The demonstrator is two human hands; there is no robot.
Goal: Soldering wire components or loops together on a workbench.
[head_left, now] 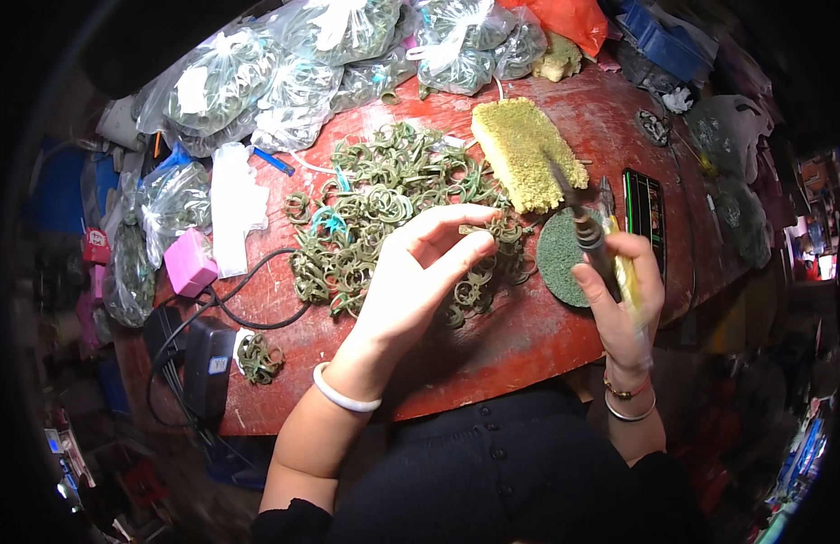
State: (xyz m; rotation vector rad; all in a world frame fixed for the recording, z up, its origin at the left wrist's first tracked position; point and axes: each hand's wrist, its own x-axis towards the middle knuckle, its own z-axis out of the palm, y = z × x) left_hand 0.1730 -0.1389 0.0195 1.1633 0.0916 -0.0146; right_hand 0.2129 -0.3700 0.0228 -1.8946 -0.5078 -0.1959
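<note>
My left hand pinches a small olive-green piece over a loose heap of green, curled ring-shaped pieces. My right hand grips a pen-like powered tool with a dark shaft and some yellow on its handle, its tip pointing up-left over a rough yellow sponge block. Beneath the tool lies a round, textured green pad. A slim silver-tipped item, partly hidden by my right hand, lies beside it.
Tied clear bags line the red table's back and left. A pink block, black power unit, looping cable and small pile of pieces are on the left. A phone lies right; blue bins stand back right.
</note>
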